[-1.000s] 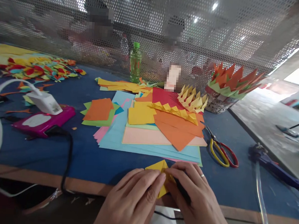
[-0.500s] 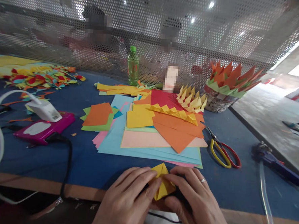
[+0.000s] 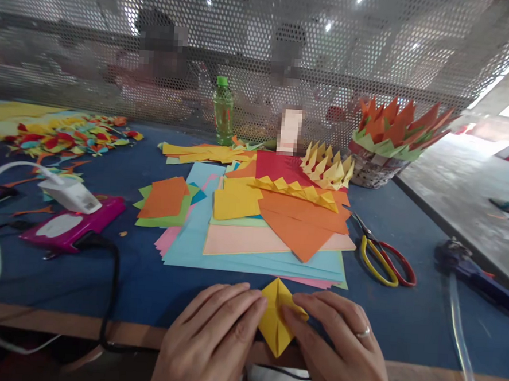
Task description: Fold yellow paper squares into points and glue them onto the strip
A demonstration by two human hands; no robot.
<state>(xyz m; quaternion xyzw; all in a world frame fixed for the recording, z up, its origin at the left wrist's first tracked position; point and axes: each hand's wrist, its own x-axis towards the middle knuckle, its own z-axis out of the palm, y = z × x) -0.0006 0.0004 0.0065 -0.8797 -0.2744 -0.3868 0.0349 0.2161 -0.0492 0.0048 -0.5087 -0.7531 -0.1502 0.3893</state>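
Note:
A small folded yellow paper, kite-shaped, lies at the near edge of the blue table. My left hand presses its left side with the fingers laid flat and close together. My right hand, with a ring on one finger, presses the right side the same way. Both hands hold the paper down on the table. Just beyond them lies a stack of coloured paper sheets in light blue, pink, orange and yellow.
Yellow and red scissors lie right of the sheets. A woven basket of orange folded pieces, a green bottle, a pink device with white charger and cables, and a blue tool surround them. A mesh screen rises behind.
The yellow paper has been flattened and now shows as a longer kite shape between my fingers. Both hands have spread a little apart along it.

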